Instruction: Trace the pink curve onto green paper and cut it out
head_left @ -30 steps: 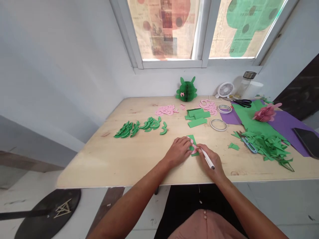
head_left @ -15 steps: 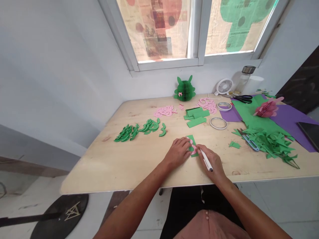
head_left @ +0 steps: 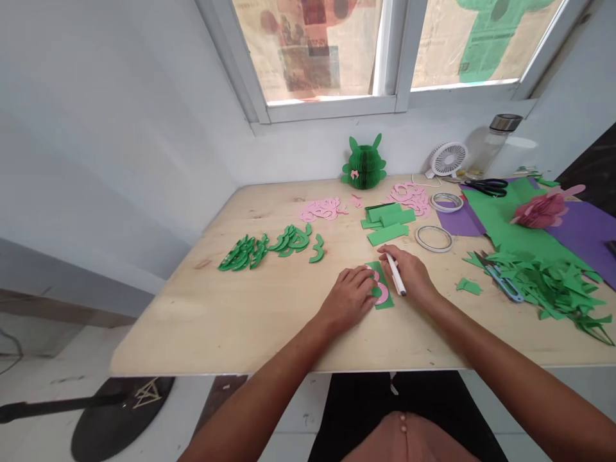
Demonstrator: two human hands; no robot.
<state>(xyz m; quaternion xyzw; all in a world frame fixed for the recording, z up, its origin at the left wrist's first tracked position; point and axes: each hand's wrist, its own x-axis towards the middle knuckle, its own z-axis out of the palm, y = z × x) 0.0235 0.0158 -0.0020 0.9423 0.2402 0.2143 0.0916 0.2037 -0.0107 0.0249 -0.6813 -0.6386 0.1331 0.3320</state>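
My left hand point(head_left: 353, 292) lies on the table with its fingers flat, pressing on a pink curved paper cutout point(head_left: 382, 294) and the green paper strip point(head_left: 387, 303) beneath it. The fingers cover the left part of both. A white pen point(head_left: 395, 274) is gripped in my right hand point(head_left: 411, 273), its dark end pointing towards me. That hand is just right of the strip's upper edge; whether the pen tip touches the paper is hidden by the fingers.
Green scalloped cutouts point(head_left: 293, 239) lie left, pink cutouts point(head_left: 321, 208) and green strips point(head_left: 387, 224) behind. Tape rolls point(head_left: 433, 249), blue-handled scissors point(head_left: 503, 282) and green scraps point(head_left: 553, 282) are at right. A green paper figure point(head_left: 364, 167), small fan point(head_left: 447, 158) and bottle point(head_left: 488, 154) stand at the back.
My right hand has moved up along the strip with the pen, uncovering more of the pink cutout. My left hand stays on the paper. The camera view has shifted slightly.
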